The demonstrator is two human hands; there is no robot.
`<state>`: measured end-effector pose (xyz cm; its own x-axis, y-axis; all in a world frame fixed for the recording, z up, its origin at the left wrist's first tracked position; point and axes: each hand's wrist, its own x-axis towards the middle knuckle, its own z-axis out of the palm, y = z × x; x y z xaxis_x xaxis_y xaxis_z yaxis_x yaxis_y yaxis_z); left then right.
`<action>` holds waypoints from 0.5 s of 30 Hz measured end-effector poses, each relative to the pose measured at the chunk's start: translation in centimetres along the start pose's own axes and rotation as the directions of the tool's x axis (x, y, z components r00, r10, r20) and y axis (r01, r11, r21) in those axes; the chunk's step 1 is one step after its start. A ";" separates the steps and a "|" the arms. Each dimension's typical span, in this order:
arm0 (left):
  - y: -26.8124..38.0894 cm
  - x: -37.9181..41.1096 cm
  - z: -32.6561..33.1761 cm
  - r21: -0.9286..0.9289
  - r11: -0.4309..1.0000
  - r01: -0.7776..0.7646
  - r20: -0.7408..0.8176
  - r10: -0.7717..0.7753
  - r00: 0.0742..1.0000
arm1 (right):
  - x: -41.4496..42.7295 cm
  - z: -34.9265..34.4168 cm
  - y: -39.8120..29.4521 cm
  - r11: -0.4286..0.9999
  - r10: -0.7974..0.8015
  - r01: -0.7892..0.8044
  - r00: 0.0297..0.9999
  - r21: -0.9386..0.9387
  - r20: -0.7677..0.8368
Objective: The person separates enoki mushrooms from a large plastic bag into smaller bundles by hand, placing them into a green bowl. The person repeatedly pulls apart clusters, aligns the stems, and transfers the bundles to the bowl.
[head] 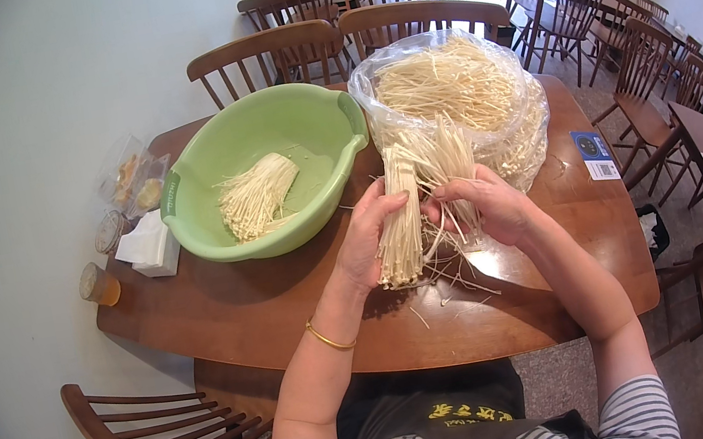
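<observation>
My left hand point(363, 228) grips a thick bundle of enoki mushrooms point(403, 224), caps pointing down towards me. In my right hand point(489, 202) is a looser bunch of enoki strands point(450, 152), pinched between thumb and fingers, with a few strands hanging free. Both hands are just above the wooden table point(268, 305). Left of them stands a green plastic basin point(313, 120) holding one clump of enoki point(259, 197). Beyond my right hand is a clear plastic bag point(366, 104) heaped with enoki mushrooms point(447, 82).
Loose strands point(454, 279) lie scattered on the table below my hands. Along the wall side are a tissue pack point(151, 244), an amber jar point(99, 285), another jar point(112, 231) and a clear bag point(132, 173). A printed card point(594, 155) lies at the right edge. Wooden chairs point(264, 44) surround the table.
</observation>
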<state>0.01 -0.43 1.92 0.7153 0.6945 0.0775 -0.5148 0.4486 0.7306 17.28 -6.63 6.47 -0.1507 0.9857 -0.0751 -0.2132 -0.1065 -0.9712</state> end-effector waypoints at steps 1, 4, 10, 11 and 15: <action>0.0 0.1 0.0 -0.009 1.000 0.000 0.027 0.000 1.000 | 0.1 -0.1 0.1 0.999 0.029 -0.029 1.000 0.019 0.002; -0.1 -0.1 0.3 -0.028 1.000 -0.009 -0.065 0.007 0.998 | 0.2 -0.7 0.4 0.993 0.115 -0.116 0.993 0.033 0.030; 0.0 -0.1 0.3 0.007 1.000 0.007 -0.069 -0.006 0.998 | -0.3 -2.2 -0.5 0.998 -0.019 0.011 0.991 0.060 0.130; -0.1 0.0 0.0 0.010 1.000 0.007 -0.060 -0.006 0.998 | -0.4 -2.4 -0.9 0.988 -0.097 0.077 0.984 0.135 0.147; 0.0 0.0 0.0 0.035 0.999 -0.013 -0.099 0.016 0.995 | -0.6 -1.9 -1.4 0.934 -0.207 0.204 0.978 0.293 -0.021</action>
<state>-0.06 -0.42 1.92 0.6564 0.7541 0.0217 -0.5071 0.4197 0.7528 19.48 -6.79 7.41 -0.0833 0.9889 0.1233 -0.5123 0.0637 -0.8564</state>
